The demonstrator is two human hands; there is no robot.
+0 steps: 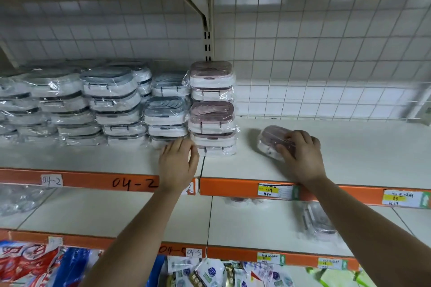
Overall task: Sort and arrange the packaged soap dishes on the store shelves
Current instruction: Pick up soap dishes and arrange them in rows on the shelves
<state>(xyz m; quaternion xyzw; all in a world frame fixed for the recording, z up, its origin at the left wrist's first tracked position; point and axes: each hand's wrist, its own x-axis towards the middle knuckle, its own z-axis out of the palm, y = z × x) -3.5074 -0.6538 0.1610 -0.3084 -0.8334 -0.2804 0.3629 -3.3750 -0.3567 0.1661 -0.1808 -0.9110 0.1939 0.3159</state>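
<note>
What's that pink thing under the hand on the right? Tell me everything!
It is a soap dish with a pink lid and a white bottom, wrapped in shiny clear plastic. It lies tilted on the white shelf, apart from the pink stack beside it. The right hand holds it, curled over its right side.
</note>
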